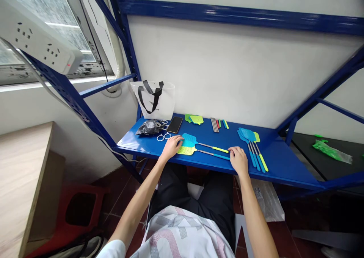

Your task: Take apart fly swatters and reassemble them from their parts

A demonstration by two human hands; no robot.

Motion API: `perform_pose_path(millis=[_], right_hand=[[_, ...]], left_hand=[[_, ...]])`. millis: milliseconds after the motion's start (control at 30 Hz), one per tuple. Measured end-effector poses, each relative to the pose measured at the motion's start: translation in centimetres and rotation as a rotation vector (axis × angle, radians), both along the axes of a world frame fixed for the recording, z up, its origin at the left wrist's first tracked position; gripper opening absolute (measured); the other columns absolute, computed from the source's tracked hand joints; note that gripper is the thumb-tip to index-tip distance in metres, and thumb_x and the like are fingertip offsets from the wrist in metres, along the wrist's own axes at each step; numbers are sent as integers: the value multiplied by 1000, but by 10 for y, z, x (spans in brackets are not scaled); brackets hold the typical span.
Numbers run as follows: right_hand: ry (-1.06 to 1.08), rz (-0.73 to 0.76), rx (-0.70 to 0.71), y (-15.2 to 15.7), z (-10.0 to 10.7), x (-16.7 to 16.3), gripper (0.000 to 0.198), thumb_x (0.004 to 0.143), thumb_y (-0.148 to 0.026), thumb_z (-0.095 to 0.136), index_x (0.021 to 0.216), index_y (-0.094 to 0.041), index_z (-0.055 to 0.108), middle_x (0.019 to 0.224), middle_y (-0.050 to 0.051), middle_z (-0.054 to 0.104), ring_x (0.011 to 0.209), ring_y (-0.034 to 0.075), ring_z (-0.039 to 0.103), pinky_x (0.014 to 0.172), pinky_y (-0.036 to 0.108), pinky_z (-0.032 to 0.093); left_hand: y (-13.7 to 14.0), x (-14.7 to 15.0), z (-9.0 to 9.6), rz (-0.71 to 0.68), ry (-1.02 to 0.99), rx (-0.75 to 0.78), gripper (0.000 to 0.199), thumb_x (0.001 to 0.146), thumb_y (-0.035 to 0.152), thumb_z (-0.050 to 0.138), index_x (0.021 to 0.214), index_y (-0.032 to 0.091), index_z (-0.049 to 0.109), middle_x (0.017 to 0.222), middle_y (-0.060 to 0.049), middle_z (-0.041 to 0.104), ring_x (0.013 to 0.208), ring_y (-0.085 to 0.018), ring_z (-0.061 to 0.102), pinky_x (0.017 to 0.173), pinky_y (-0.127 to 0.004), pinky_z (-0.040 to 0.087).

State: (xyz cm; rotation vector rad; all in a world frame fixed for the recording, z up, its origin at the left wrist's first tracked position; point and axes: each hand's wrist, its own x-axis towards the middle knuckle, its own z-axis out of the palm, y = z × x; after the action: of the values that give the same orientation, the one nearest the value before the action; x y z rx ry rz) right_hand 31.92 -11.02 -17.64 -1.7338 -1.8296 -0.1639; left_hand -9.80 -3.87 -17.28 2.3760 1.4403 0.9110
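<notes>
Two fly swatters lie side by side across the blue shelf in front of me. One has a blue head (189, 139) and a yellow-green handle (220, 149); the other has a yellow-green head (186, 150) and a blue handle (222, 157). My left hand (172, 147) rests at the left edge of the two heads, fingers stretched out. At the handle ends lies my right hand (238, 160), its fingers apart and the tips close to the grips. Right of it, several assembled fly swatters (254, 152) are stacked with their handles fanned out.
Behind are loose swatter heads (194, 119), metal rods (214, 125) and coloured handle sleeves (222, 124). On the left are a phone (174, 125), white rings (160, 137), a black plastic bag (149, 127) and a white tote bag (157, 99). Blue frame posts (125, 34) flank the shelf.
</notes>
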Motion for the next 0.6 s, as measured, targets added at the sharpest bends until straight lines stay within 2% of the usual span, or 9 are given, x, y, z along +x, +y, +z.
perform_pose_path(millis=[200,300,367,467,533,600], right_hand=[[18,3,2,2,0,4,37,108,-31,40,104,-24,76,114,14,75,104,33,64,92,46,49],[69,29,-7,-1,4,-2,42,112,-39,37,111,-25,77,119,14,76,109,33,66,95,46,49],[80,96,-38,-3,7,-13,43,114,-48,39,120,-27,76,127,12,76,117,33,66,98,46,49],[-26,212,-88,-6,9,-39,43,113,-58,47,136,-32,73,139,11,73,128,34,63,107,50,45],[-109,240,-97,-6,8,-55,45,112,-60,50,142,-34,71,139,11,72,129,34,62,111,52,41],[-155,248,-102,-3,9,-66,46,113,-60,49,143,-35,72,132,12,73,122,33,63,109,51,42]], left_hand=[[0,0,0,-4,-2,-6,40,114,37,43,136,27,75,149,-9,71,142,-31,63,121,-50,48],[-1,1,1,-1,-3,3,39,114,37,44,134,28,76,148,-8,72,141,-31,63,121,-50,48],[-1,1,1,1,-4,3,36,113,37,45,129,28,77,148,-8,72,141,-31,63,120,-50,48],[-1,1,3,-1,-18,-11,31,113,41,49,117,27,77,146,-8,73,139,-31,64,119,-49,49],[-1,1,3,-1,-37,-15,29,113,43,50,110,27,74,143,-8,74,137,-31,65,117,-49,49],[-1,2,3,2,-52,-12,28,112,43,50,105,26,71,139,-9,74,133,-30,67,115,-48,50]])
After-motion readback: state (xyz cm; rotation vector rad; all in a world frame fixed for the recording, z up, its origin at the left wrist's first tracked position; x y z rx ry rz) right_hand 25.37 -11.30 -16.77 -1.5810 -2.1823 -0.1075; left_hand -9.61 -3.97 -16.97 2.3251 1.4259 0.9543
